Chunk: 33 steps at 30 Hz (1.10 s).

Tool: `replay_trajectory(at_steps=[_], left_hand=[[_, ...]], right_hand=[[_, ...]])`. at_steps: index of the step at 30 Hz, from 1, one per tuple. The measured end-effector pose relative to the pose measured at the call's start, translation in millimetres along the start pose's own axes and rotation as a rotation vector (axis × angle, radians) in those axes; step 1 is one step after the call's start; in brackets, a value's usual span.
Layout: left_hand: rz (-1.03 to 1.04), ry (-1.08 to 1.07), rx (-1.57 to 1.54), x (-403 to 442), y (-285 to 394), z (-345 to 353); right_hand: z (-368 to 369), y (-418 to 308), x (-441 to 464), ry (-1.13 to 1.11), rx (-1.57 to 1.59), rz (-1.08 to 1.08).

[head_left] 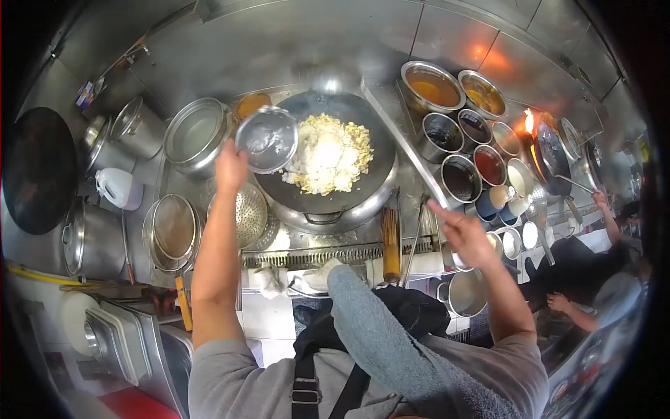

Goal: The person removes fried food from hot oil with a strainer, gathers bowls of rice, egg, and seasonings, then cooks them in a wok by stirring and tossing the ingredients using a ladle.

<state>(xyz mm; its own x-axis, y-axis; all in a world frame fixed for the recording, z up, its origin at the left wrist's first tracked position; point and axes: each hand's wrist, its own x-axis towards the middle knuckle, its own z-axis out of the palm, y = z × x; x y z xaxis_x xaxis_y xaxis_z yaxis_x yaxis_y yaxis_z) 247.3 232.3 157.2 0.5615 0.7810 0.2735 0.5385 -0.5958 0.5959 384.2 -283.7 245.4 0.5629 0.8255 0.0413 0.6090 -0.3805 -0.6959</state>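
My left hand (230, 166) is closed on the rim of a small, shiny, see-through-looking bowl (266, 141), held over the left edge of a big dark wok (286, 194). A few pale bits cling inside the bowl. White rice with yellow egg-like pieces (333, 155) is heaped in the middle of the wok. My right hand (464, 236) is at the near end of a long, slanting metal bar (408, 145), right of the wok. Its fingers look stretched out against the bar's end; a full grip does not show.
Several sauce pots (460, 177) stand to the right, beyond them a flaming burner (529, 123) and a co-worker's hand (600, 200). Strainers (174, 227) and a steel pot (195, 133) are at left. A bamboo brush (391, 248) stands at the front edge.
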Motion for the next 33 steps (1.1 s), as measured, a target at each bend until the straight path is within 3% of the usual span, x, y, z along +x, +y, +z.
replay_trajectory(at_steps=[2, 4, 6, 8, 12, 13, 15, 16, 18, 19, 21, 22, 24, 26, 28, 29, 31, 33], left_hand=[[-0.151, 0.018, -0.231, -28.7, 4.5, -34.8], [-0.2, 0.005, -0.26, -44.2, -15.2, -50.2], [-0.227, 0.022, -0.512, -56.4, -37.5, -58.5], [-0.226, 0.024, -0.578, -66.0, -51.8, -64.2], [-0.221, 0.02, -0.763, -87.4, -50.7, -74.5], [-0.202, -0.006, -0.748, -89.4, -48.6, -81.0], [-0.158, -0.047, -0.775, -85.1, -57.0, -87.9], [-0.161, -0.066, -0.767, -88.2, -63.4, -93.5], [-0.195, -0.03, -0.841, -83.7, -68.2, -108.4], [-0.187, -0.023, -0.861, -83.7, -73.8, -115.4], [-0.215, 0.01, -0.885, -89.4, -75.7, -126.5], [-0.229, 0.05, -0.912, -90.1, -75.4, -130.9], [-0.235, 0.065, -0.91, -90.9, -79.6, -125.3], [-0.26, 0.07, -0.929, -94.9, -78.7, -119.6], [-0.261, 0.049, -0.922, -102.5, -74.7, -113.6], [-0.265, 0.025, -0.908, -106.8, -69.0, -112.6], [-0.273, 0.026, -0.87, -109.7, -54.1, -113.2], [-0.285, 0.048, -0.865, -114.9, -43.8, -108.6]], right_hand=[[-21.3, -52.5, 0.8, 0.028, 0.118, 0.157], [-24.4, -92.6, 0.3, 0.126, 0.195, 0.155], [-1.5, -109.5, 2.1, 0.149, 0.195, 0.182], [43.1, -100.6, 5.1, 0.096, 0.391, 0.294], [131.9, -34.3, 34.3, -0.317, 0.916, 0.651], [128.0, -46.1, 40.9, -0.311, 0.906, 0.646], [107.4, -70.8, 60.2, -0.311, 0.274, 0.503], [99.1, -86.4, 57.0, -0.31, 0.286, 0.518], [73.6, -119.9, 55.2, -0.138, -0.21, 0.274], [69.6, -129.0, 53.6, -0.141, -0.212, 0.278], [70.0, -137.9, 48.5, 0.132, -0.246, -0.118], [76.4, -138.7, 47.5, 0.131, -0.242, -0.117], [96.7, -135.8, 46.2, 0.024, -0.178, 0.18], [135.9, -78.3, 57.3, -0.027, -0.126, 0.166], [163.2, -12.4, 70.2, -0.415, 0.515, 0.583], [150.6, -11.2, 71.0, -0.415, 0.522, 0.573], [100.2, -30.6, 85.9, -0.383, 0.074, 0.388], [51.3, -71.7, 77.0, -0.328, 0.02, 0.361]])
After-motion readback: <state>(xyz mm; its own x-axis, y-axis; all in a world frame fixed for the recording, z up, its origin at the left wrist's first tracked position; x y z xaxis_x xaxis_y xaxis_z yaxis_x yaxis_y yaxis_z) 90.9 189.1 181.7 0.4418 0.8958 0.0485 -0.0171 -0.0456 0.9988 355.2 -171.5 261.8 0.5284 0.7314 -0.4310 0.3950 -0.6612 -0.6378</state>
